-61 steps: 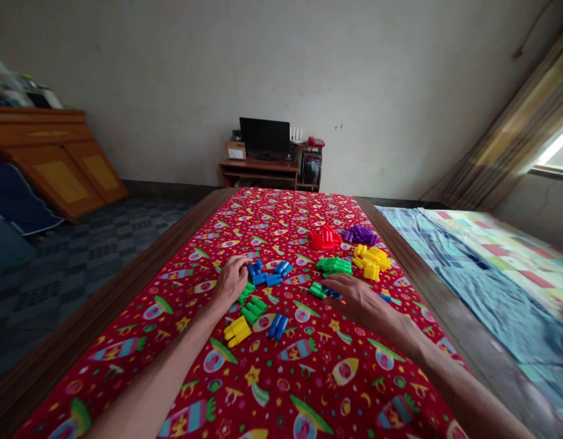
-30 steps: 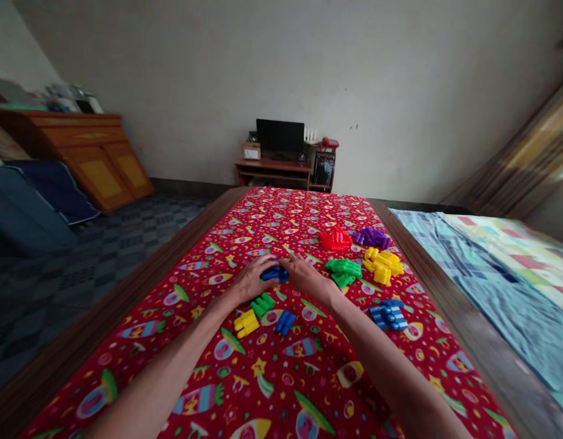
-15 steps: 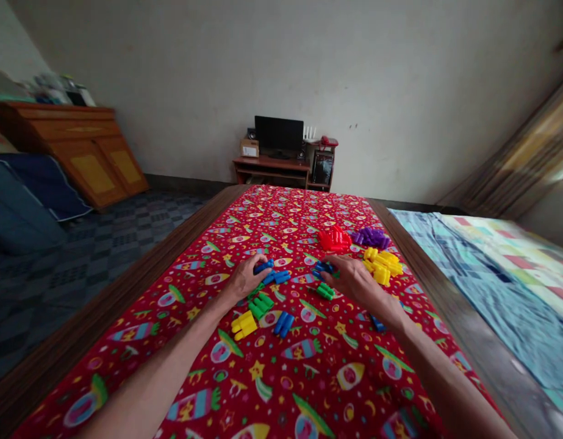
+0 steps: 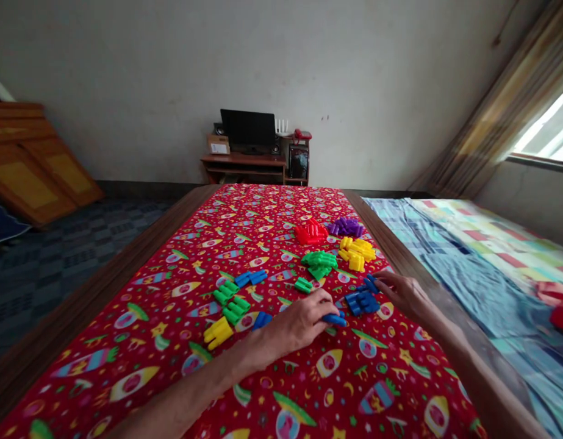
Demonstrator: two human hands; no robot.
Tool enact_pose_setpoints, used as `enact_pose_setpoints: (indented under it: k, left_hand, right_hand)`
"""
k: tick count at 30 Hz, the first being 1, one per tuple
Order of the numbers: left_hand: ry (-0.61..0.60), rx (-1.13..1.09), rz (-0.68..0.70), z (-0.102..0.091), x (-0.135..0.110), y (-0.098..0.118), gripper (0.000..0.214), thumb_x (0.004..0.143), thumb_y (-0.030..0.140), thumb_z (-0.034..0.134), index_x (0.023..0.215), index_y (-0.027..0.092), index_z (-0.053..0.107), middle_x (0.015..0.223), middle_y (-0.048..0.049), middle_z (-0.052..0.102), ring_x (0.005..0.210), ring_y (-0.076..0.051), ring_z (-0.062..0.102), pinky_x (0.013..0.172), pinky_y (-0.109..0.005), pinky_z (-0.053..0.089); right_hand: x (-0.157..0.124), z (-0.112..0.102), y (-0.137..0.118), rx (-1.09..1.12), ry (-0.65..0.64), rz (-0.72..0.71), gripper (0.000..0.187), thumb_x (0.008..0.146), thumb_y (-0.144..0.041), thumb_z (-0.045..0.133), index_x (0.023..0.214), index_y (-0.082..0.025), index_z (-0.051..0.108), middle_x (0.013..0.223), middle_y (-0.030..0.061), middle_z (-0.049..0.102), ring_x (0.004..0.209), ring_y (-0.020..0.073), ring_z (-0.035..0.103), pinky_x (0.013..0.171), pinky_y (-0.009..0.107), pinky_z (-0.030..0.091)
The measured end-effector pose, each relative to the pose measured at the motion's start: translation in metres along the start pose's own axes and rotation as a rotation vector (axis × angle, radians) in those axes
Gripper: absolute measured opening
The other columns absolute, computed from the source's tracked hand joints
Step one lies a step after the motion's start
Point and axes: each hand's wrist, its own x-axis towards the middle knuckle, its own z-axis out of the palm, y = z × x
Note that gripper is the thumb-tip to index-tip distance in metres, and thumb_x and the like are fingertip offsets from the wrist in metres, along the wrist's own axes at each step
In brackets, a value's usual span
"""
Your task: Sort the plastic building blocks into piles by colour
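My left hand (image 4: 296, 325) reaches across to the right, its fingers pinched on a blue block (image 4: 335, 319) low over the red patterned cloth (image 4: 281, 390). My right hand (image 4: 405, 294) rests beside a pile of blue blocks (image 4: 361, 300), fingertips touching a blue block (image 4: 371, 283) at the pile's far edge. Loose green blocks (image 4: 230, 300), a yellow block (image 4: 218, 332) and two blue blocks (image 4: 251, 278) lie to the left of my left hand.
Sorted piles sit farther up the cloth: green (image 4: 318, 261), yellow (image 4: 357, 252), red (image 4: 311, 233), purple (image 4: 346, 227). A single green block (image 4: 303, 285) lies near them. A bed with a striped sheet (image 4: 482, 256) borders the table's right edge. A desk with a monitor (image 4: 248, 129) stands at the far wall.
My left hand left the blue blocks at the left and crossed to the right with a blue block. My right hand moved right and nearer, to the blue pile. The view swung right.
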Motion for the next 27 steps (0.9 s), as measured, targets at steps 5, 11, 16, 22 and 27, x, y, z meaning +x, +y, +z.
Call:
enact_pose_setpoints:
  k: [5,11,16,22,27]
  left_hand:
    - [0.038,-0.173,-0.183,0.027,0.022,0.002,0.026,0.084,0.027,0.065,0.109,0.019,0.063,0.091,-0.0033,0.069,0.077,-0.017,0.064,0.070,-0.025,0.049]
    - [0.029,-0.284,-0.340,0.040,0.037,-0.018,0.031,0.085,0.031,0.059,0.113,0.017,0.063,0.080,-0.0020,0.066,0.068,-0.017,0.062,0.062,-0.026,0.049]
    - [0.135,-0.191,-0.272,0.054,0.051,-0.027,0.033,0.085,0.023,0.057,0.117,0.017,0.063,0.107,-0.0088,0.061,0.083,-0.017,0.063,0.074,-0.031,0.053]
    - [0.235,-0.038,-0.114,0.047,0.041,-0.015,0.023,0.092,0.020,0.048,0.112,0.018,0.060,0.108,-0.0092,0.058,0.101,-0.020,0.058,0.090,-0.036,0.051]
    - [0.142,0.062,-0.022,0.025,0.020,-0.002,0.023,0.095,0.018,0.043,0.112,0.017,0.058,0.111,-0.0092,0.059,0.105,-0.020,0.058,0.093,-0.033,0.050]
  right_hand:
    - [-0.003,-0.003,0.001,0.002,0.047,0.045,0.033,0.094,-0.045,0.044,0.105,-0.020,0.063,0.085,0.0052,0.074,0.067,0.0170,0.067,0.059,0.024,0.044]
    - [-0.019,-0.006,-0.012,-0.029,0.041,0.053,0.031,0.096,-0.045,0.040,0.090,-0.020,0.057,0.070,0.0035,0.069,0.056,0.0152,0.061,0.052,0.024,0.037]
    - [-0.029,0.000,-0.017,-0.144,-0.053,0.102,0.034,0.097,-0.042,0.034,0.086,-0.020,0.057,0.064,0.0037,0.065,0.055,0.0160,0.059,0.054,0.026,0.035]
    - [-0.026,-0.005,-0.014,-0.227,-0.064,0.155,0.039,0.096,-0.045,0.033,0.090,-0.020,0.063,0.066,0.0052,0.065,0.057,0.0166,0.059,0.053,0.026,0.032]
    - [-0.005,-0.014,-0.039,-0.239,0.024,0.085,0.039,0.095,-0.042,0.035,0.073,-0.020,0.059,0.052,0.0013,0.055,0.044,0.0118,0.046,0.049,0.026,0.024]
